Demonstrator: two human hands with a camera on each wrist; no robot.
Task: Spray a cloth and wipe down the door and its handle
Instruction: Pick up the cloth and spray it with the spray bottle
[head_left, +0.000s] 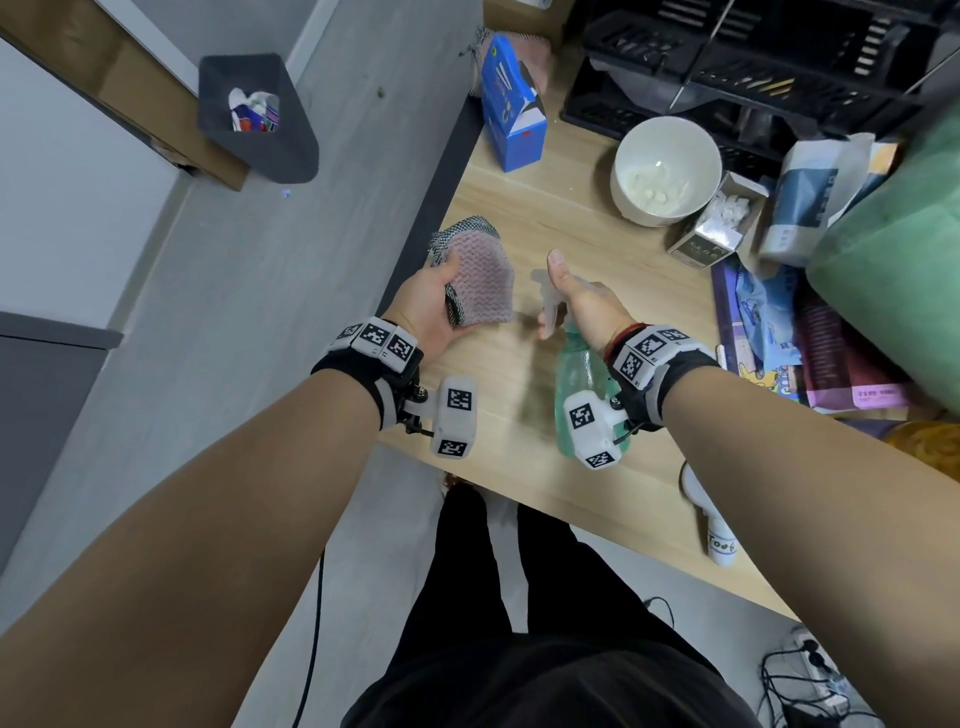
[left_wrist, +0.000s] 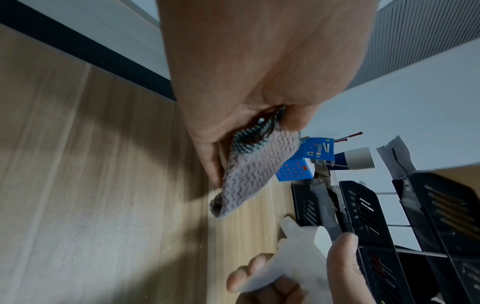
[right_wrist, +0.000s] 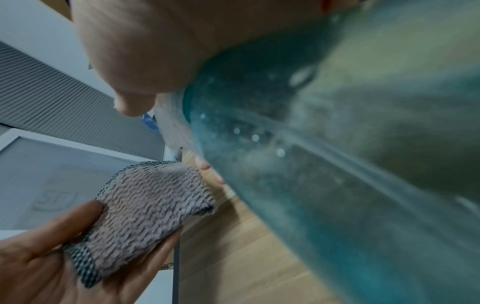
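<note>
Cloth (head_left: 480, 283) | pink knit, soft, light, limp; best gripped bunched at its checked edge | gripped in left hand (head_left: 434, 306), above wooden desk (head_left: 524, 431) | right hand (head_left: 582, 306) grasps spray bottle (head_left: 574, 379), nozzle near cloth

bare forearms, no sleeves. each wrist has a black strap w/ white blocks carrying b&w square tags (head_left: 378, 338), plus a white tagged camera box (head_left: 454, 415) on a screwed bracket. red thread band (head_left: 623, 335) on right wrist. black trousers (head_left: 467, 566).
</note>
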